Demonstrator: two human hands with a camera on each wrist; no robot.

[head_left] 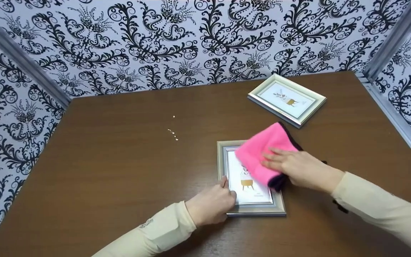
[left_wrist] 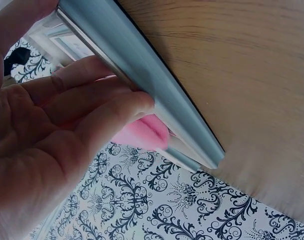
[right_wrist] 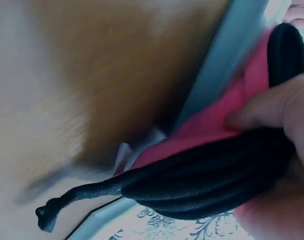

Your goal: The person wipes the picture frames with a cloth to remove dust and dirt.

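A picture frame (head_left: 221, 160) with a silvery border and a small plant-pot print lies on the brown table. My left hand (head_left: 211, 203) grips its near left side, the fingers along the edge; the left wrist view shows this hand (left_wrist: 67, 120) against the frame's side (left_wrist: 156, 80). On the upper right of the glass lies a pink cloth (head_left: 257, 153) with a dark edging. My right hand (head_left: 300, 167) holds that cloth against the picture, and in the right wrist view the thumb pinches its folded pink and black layers (right_wrist: 206, 175). The cloth covers part of the print.
A second, similar picture frame (head_left: 275, 80) lies at the back right of the table (head_left: 120, 160). Small white crumbs (head_left: 172, 133) are scattered left of centre. Patterned walls (head_left: 155, 43) with grey corner strips stand behind and at both sides.
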